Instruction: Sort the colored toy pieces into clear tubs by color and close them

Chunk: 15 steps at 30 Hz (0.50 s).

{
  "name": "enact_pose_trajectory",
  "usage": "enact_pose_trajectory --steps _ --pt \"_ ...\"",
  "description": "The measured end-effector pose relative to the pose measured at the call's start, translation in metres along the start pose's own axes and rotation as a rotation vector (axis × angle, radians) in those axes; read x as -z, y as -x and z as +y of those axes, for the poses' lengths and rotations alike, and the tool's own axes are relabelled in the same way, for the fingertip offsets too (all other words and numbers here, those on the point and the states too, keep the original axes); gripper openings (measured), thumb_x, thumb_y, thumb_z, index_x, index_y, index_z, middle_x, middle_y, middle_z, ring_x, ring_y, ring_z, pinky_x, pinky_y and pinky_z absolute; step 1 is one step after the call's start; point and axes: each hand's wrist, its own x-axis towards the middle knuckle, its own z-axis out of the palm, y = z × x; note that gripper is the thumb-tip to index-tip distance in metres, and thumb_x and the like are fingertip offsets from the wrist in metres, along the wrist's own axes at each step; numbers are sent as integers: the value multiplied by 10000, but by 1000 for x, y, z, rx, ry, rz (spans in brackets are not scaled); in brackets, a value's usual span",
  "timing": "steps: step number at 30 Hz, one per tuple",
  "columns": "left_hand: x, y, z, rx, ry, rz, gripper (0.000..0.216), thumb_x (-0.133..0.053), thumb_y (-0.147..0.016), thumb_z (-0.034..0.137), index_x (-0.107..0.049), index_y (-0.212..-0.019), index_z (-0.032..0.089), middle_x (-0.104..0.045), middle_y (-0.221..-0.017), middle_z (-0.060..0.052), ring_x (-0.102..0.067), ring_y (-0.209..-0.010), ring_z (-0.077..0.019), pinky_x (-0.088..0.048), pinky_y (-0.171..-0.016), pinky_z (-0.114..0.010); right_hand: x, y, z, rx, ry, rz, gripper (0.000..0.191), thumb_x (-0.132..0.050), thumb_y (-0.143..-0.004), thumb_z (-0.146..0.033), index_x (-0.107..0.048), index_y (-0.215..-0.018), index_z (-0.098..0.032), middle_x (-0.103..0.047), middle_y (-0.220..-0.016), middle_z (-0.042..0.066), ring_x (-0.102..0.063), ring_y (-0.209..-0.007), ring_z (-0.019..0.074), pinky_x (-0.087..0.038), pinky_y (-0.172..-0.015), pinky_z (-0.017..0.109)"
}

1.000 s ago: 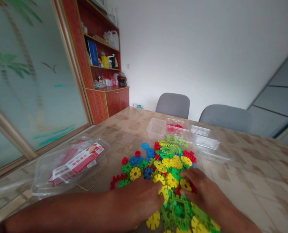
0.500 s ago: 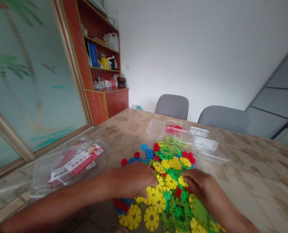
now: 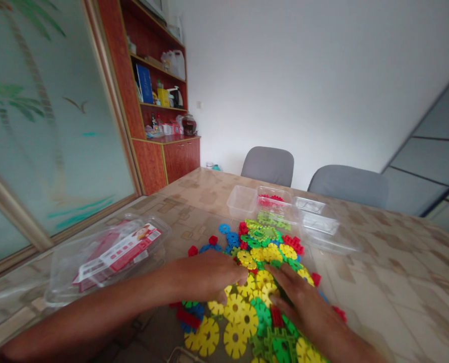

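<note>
A heap of flat plastic building pieces lies on the table in front of me. My left hand [image 3: 218, 275] rests at its left side, thumb apart from the bent fingers, with no piece seen held. Yellow notched discs [image 3: 235, 307] lie just under and below it. My right hand [image 3: 294, 290] lies over the heap's right part, palm down with fingers spread. Under its fingertips are a yellow disc [image 3: 268, 292] and a red piece [image 3: 276, 317]. A green square frame piece [image 3: 273, 344] sits nearer me. Blue discs [image 3: 232, 238] and green pieces [image 3: 261, 234] lie at the far side.
Clear plastic boxes [image 3: 242, 200] stand behind the heap, one holding red pieces [image 3: 270, 199]. Clear lids with a red-and-white label card [image 3: 120, 254] lie at left. Two grey chairs [image 3: 268, 165] stand beyond the table [image 3: 379, 262]. A wooden cabinet [image 3: 148, 161] is at back left.
My right hand has moved left and inward across the heap, its fingers now more spread. Red pieces at the right edge have come into view. My left hand has hardly moved.
</note>
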Motion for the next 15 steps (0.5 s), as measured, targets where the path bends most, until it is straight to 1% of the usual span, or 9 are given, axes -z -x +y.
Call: enact_pose_trajectory --steps 2,5,8,10,13,15 --pt "0 0 2 1 -10 -3 471 -791 -688 194 -548 -1092 204 -658 -961 -35 -618 -880 -226 -410 -682 -268 0 0 0 10 -14 15 455 -507 -878 -250 -453 -1327 -204 -531 -1259 146 -547 -1127 270 -447 -957 439" --pt "1 0 5 11 -13 -35 400 -770 -718 215 -574 -1066 191 -665 -938 -41 -624 -864 -222 -417 -665 -265 1 0 -1 43 -72 54 372 -528 -850 -197 -488 -1219 -208 -563 -1153 109 -566 -1041 230 -468 -889 380" --pt "3 0 5 21 0 -40 315 -749 -740 220 -608 -1019 181 -675 -919 -46 -629 -859 -225 -423 -661 -273 4 -4 -3 52 -111 89 190 -531 -803 -127 -527 -974 -212 -585 -949 46 -575 -854 187 -467 -736 309" --pt "6 0 5 -6 33 -32 268 -754 -734 215 -632 -970 185 -685 -906 -38 -627 -873 -221 -425 -679 -277 6 -7 -5 39 -132 105 95 -515 -800 -123 -498 -825 -212 -565 -805 8 -550 -730 163 -430 -642 277" --pt "11 2 6 -87 126 -39 193 -757 -732 204 -658 -898 198 -699 -880 -16 -625 -880 -194 -424 -702 -263 10 -8 -10 15 -212 129 115 -500 -818 -168 -441 -734 -220 -507 -668 -32 -483 -595 131 -356 -543 245" --pt "11 4 10 -149 162 -55 196 -743 -748 203 -663 -927 211 -705 -882 -13 -630 -865 -183 -425 -687 -257 12 -7 -16 15 -272 139 131 -505 -803 -179 -420 -713 -223 -476 -632 -45 -450 -560 118 -325 -515 234"
